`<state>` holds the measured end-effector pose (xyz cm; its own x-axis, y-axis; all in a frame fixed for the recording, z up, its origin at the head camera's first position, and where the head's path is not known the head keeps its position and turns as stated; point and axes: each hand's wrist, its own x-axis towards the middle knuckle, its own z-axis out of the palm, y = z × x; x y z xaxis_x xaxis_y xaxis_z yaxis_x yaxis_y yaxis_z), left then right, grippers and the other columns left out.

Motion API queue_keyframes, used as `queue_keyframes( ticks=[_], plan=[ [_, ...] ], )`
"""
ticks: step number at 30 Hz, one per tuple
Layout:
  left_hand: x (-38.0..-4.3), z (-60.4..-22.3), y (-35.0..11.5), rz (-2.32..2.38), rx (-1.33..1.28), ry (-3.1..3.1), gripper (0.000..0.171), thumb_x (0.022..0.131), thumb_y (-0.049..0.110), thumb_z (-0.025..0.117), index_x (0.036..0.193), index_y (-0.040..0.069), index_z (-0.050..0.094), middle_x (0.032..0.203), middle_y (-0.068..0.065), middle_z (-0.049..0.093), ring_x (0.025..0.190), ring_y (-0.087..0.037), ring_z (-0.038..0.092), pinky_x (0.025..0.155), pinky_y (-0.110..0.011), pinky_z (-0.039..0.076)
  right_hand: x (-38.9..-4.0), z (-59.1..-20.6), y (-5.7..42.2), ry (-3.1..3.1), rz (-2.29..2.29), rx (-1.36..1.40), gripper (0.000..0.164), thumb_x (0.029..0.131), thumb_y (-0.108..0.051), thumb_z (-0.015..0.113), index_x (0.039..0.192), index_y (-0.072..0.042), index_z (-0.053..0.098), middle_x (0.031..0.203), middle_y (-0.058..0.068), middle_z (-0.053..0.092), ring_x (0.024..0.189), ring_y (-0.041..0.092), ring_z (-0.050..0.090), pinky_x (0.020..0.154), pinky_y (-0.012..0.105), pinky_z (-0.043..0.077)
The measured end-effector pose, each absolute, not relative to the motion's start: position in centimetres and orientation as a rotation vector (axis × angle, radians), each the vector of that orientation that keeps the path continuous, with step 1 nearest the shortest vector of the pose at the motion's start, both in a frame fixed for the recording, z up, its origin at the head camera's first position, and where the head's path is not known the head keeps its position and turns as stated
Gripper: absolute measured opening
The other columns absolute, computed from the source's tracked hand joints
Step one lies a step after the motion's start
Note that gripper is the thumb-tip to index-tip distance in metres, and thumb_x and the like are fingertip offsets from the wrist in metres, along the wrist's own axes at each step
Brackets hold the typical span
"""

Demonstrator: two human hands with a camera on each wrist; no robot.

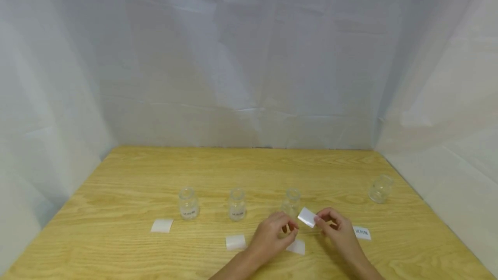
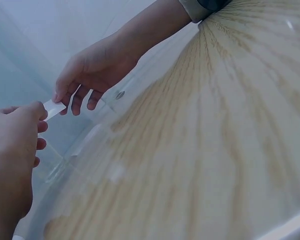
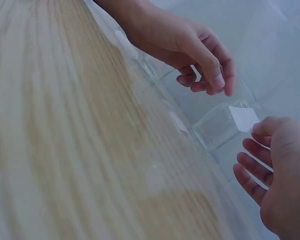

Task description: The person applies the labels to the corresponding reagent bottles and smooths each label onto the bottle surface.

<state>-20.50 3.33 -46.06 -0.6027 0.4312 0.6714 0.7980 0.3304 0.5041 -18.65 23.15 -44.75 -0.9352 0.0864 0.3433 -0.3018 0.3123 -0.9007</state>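
My right hand [image 1: 338, 230] pinches a small white label [image 1: 307, 217] by its edge between thumb and fingertips, above the table. Just left of it, my left hand [image 1: 274, 233] has loosely bent fingers with nothing between them. In the right wrist view, the left fingertips [image 3: 228, 90] are close to the label's upper corner, with a narrow gap. Behind the hands stands a clear glass jar [image 1: 292, 200], partly covered by the left hand. A white paper piece [image 1: 298, 247] lies on the table under the left hand, partly hidden.
Two glass jars, one at left [image 1: 188, 206] and one nearer the middle [image 1: 237, 206], bear printed labels. Another glass jar [image 1: 381, 189] is at the far right. White pieces lie at left [image 1: 161, 225] and centre [image 1: 235, 242]; a printed label [image 1: 362, 233] lies beside the right hand.
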Motion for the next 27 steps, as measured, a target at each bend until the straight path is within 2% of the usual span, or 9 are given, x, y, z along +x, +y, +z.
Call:
queue_keyframes(
  ticks=[7,14,22,27],
  plan=[
    [-20.43,-46.15,3.27,-1.147,-1.199,-2.142,0.029,0.081,0.008,0.068,0.111,0.007,0.065,0.084,0.003,0.058,0.069,-0.003,0.051,0.061,-0.005,0.038,-18.35,-45.02,22.68,-2.313,1.694,0.27,0.002,0.085,0.0,0.062,0.084,-0.001,0.062,0.077,0.005,0.059,0.068,0.013,0.055,0.052,0.028,0.05],
    [-20.3,-46.11,3.17,-1.158,-1.198,-2.183,0.032,0.083,0.009,0.067,0.115,0.007,0.063,0.085,0.003,0.057,0.066,-0.002,0.049,0.057,-0.004,0.036,-18.15,-44.65,22.46,-2.361,1.825,0.261,0.009,0.088,-0.005,0.061,0.089,0.004,0.059,0.084,0.009,0.057,0.067,0.017,0.057,0.057,0.03,0.052],
    [-20.11,-45.87,3.14,-1.177,-1.227,-2.269,0.033,0.087,0.017,0.064,0.119,0.008,0.061,0.09,0.002,0.056,0.068,-0.001,0.049,0.057,-0.006,0.038,-17.99,-44.35,22.67,-2.412,1.889,0.396,0.017,0.09,-0.009,0.059,0.098,0.005,0.056,0.094,0.014,0.052,0.08,0.019,0.055,0.063,0.033,0.053],
    [-20.0,-45.66,3.21,-1.283,-1.169,-2.332,0.032,0.088,0.019,0.064,0.119,0.011,0.06,0.096,0.004,0.056,0.071,0.001,0.048,0.055,-0.009,0.041,-18.09,-44.44,22.73,-2.407,1.874,0.454,0.017,0.088,-0.006,0.06,0.1,0.006,0.055,0.097,0.013,0.053,0.084,0.017,0.054,0.062,0.034,0.053]
  ],
)
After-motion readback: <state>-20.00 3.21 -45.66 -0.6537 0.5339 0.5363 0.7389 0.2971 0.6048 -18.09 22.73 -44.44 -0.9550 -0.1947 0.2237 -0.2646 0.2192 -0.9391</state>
